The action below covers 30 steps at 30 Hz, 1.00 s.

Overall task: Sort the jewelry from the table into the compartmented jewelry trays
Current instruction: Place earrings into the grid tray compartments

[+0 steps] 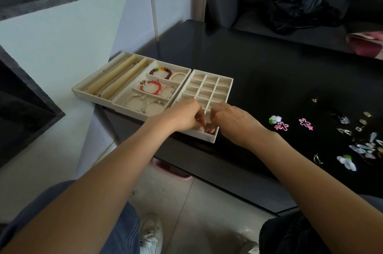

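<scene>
Both hands, left (186, 116) and right (230, 119), curl over the grid tray's (224, 81) near compartments, pinch contents hidden; loose earrings (362, 146) lie rightward, nearer the right.

A glossy black surface (259, 71) carries three cream trays (209, 88) in a row along its left edge, the nearest overhanging the near edge. Loose earrings (352, 139) (pink flowers, white petals, metal bits) lie scattered toward its right edge.
</scene>
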Motion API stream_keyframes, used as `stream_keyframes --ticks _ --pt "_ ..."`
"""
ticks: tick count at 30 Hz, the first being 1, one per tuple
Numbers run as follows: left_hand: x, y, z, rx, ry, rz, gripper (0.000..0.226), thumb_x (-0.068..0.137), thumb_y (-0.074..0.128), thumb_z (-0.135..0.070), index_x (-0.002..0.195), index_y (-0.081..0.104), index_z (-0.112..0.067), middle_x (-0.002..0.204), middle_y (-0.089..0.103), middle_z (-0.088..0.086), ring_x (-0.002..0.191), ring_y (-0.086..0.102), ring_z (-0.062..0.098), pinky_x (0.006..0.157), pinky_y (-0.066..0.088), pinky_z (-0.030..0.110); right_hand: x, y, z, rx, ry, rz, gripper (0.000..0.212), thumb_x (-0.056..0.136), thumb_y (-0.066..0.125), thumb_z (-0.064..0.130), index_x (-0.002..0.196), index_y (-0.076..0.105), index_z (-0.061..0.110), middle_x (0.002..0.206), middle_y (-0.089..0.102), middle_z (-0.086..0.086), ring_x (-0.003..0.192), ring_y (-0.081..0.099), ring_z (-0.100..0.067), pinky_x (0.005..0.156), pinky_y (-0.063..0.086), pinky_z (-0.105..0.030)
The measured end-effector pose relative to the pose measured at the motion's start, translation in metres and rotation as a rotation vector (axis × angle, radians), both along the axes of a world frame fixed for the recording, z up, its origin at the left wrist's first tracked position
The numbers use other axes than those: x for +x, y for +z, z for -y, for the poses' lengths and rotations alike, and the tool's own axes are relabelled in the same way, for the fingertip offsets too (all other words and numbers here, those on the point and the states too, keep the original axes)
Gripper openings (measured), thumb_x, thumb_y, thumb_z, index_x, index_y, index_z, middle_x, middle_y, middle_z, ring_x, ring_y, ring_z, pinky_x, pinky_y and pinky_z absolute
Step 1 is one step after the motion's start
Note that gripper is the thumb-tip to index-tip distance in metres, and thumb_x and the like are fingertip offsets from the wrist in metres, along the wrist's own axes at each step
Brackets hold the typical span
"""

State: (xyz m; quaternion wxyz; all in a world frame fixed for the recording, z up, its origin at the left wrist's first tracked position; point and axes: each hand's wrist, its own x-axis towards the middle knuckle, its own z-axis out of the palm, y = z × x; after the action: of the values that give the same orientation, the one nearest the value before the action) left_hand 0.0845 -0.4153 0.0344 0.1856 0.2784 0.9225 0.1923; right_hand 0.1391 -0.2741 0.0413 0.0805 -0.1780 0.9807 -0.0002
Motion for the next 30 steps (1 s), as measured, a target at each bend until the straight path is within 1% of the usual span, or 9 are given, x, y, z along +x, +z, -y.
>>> stream_keyframes --ticks 5,10,12,15,18,22,25,27,30 --pt "-0.001 0.001 -0.005 -0.037 -0.001 -0.082 0.012 0.080 0.073 -0.015 0.092 0.075 -0.017 0.085 0.054 -0.006 0.097 0.060 0.015 0.081 0.045 0.023 -0.001 -0.001 -0.002 0.011 0.052 -0.004 0.038 0.091 0.051 0.005 0.121 0.064 0.026 0.121 0.051 0.003 0.118 0.044 -0.013 0.088 0.040 -0.023" --pt "-0.003 0.002 -0.009 -0.069 0.005 -0.067 0.015 0.078 0.075 -0.014 0.092 0.074 -0.018 0.095 0.054 -0.004 0.103 0.059 0.017 0.091 0.047 0.029 -0.001 -0.001 -0.008 -0.030 0.028 0.016 0.040 0.091 0.051 0.003 0.121 0.064 0.027 0.120 0.050 0.002 0.118 0.045 -0.015 0.086 0.040 -0.023" --pt "-0.005 0.002 -0.010 -0.085 0.001 -0.050 0.016 0.078 0.075 -0.015 0.094 0.074 -0.018 0.103 0.057 -0.002 0.106 0.058 0.018 0.093 0.046 0.030 -0.002 -0.002 -0.010 -0.045 0.005 0.022 0.043 0.090 0.052 0.002 0.121 0.064 0.029 0.120 0.050 0.001 0.117 0.045 -0.016 0.085 0.041 -0.023" --pt "-0.006 0.001 -0.011 -0.132 -0.028 -0.049 0.015 0.083 0.071 -0.018 0.098 0.073 -0.018 0.116 0.057 0.001 0.108 0.057 0.020 0.090 0.045 0.029 -0.001 -0.002 -0.012 -0.052 -0.025 0.013 0.042 0.090 0.052 0.002 0.121 0.064 0.028 0.123 0.048 0.001 0.118 0.045 -0.018 0.088 0.044 -0.027" --pt "-0.009 -0.001 -0.012 -0.139 -0.044 -0.008 0.014 0.086 0.067 -0.015 0.099 0.071 -0.014 0.111 0.056 0.000 0.105 0.058 0.020 0.085 0.043 0.026 0.001 -0.004 -0.013 -0.024 -0.026 -0.005 0.042 0.091 0.050 0.003 0.122 0.063 0.027 0.125 0.047 0.000 0.119 0.044 -0.019 0.092 0.046 -0.031" --pt "-0.012 -0.002 -0.009 -0.101 -0.015 0.133 0.008 0.087 0.065 -0.015 0.092 0.069 -0.020 0.103 0.057 -0.003 0.108 0.056 0.018 0.091 0.042 0.028 0.003 -0.002 -0.014 0.001 -0.017 -0.003 0.044 0.091 0.049 0.004 0.125 0.061 0.030 0.127 0.046 0.000 0.118 0.043 -0.018 0.091 0.046 -0.030" --pt "-0.013 0.000 -0.007 -0.078 -0.013 0.199 0.013 0.089 0.064 -0.015 0.099 0.071 -0.018 0.106 0.062 -0.002 0.108 0.055 0.017 0.090 0.041 0.027 0.004 -0.001 -0.014 0.012 -0.016 0.001 0.045 0.091 0.049 0.003 0.126 0.059 0.030 0.129 0.045 -0.001 0.119 0.042 -0.018 0.091 0.045 -0.030" --pt "-0.013 0.001 -0.007 -0.076 -0.017 0.184 0.015 0.089 0.064 -0.016 0.102 0.071 -0.016 0.106 0.061 -0.001 0.106 0.056 0.017 0.088 0.041 0.027 0.003 -0.001 -0.014 0.018 -0.021 -0.003 0.044 0.091 0.049 0.004 0.127 0.059 0.026 0.130 0.045 -0.002 0.119 0.043 -0.019 0.091 0.046 -0.030" --pt "-0.010 0.001 -0.008 -0.104 -0.045 0.075 0.019 0.087 0.066 -0.021 0.104 0.071 -0.015 0.105 0.060 0.001 0.102 0.057 0.019 0.086 0.045 0.029 0.002 -0.002 -0.014 0.026 -0.024 -0.015 0.041 0.092 0.049 0.004 0.127 0.060 0.023 0.131 0.045 -0.002 0.119 0.043 -0.019 0.092 0.047 -0.031"
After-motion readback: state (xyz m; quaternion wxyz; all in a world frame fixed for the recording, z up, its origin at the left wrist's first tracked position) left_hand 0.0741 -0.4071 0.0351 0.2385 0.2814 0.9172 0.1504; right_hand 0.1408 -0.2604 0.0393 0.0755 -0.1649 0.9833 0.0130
